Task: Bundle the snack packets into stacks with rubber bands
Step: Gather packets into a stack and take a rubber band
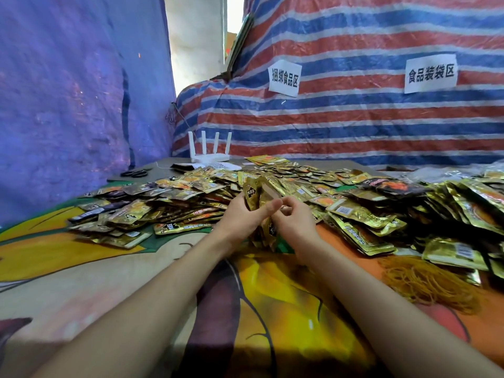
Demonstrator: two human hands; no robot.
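Head view shows me both hands curled round an upright stack (258, 192) of crinkly gold foil packets: left hand (240, 214) clasps its side, right hand (296, 226) pinches its edge. I see it held over the printed cloth (109, 282), just before the glossy loose heap (354, 211), with wiry tan rubber bands (428, 281) tangled at the right.

The left hand (241, 214) and right hand (296, 223) grip an upright stack (256, 193) of gold packets between them, above a printed cloth (272, 309). Loose packets (341, 186) lie heaped behind. Rubber bands (428, 282) lie in a heap at right.
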